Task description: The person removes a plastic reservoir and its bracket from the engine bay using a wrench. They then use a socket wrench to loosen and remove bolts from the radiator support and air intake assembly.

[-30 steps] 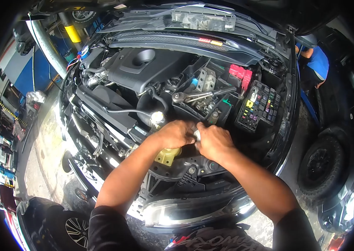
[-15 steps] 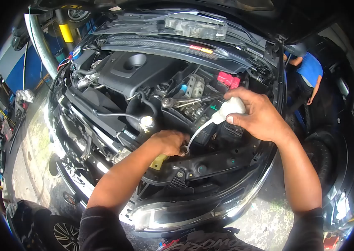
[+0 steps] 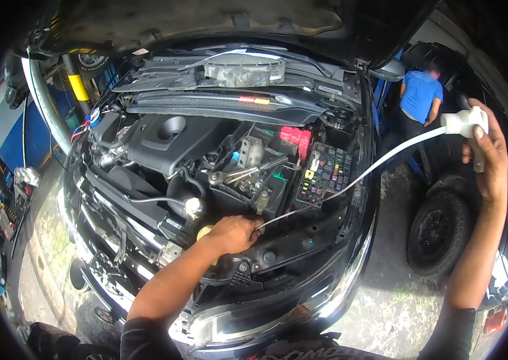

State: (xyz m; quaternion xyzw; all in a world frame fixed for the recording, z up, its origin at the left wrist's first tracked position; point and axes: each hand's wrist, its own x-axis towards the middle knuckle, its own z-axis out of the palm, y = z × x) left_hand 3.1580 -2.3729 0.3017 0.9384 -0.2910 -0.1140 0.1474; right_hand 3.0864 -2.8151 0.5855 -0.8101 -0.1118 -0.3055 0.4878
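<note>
White tube [image 3: 387, 156] end hidden at left hand [image 3: 235, 234], shirt lettering [image 3: 302, 354] cut off below

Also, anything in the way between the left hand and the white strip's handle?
Nothing visible stands between them: the strip runs from the handle in the right hand down past the fuse box to the left hand.

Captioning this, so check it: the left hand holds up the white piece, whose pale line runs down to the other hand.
Wrong hand: in the head view, the right hand holds up the white piece; the pale line runs down to the left hand.
</note>
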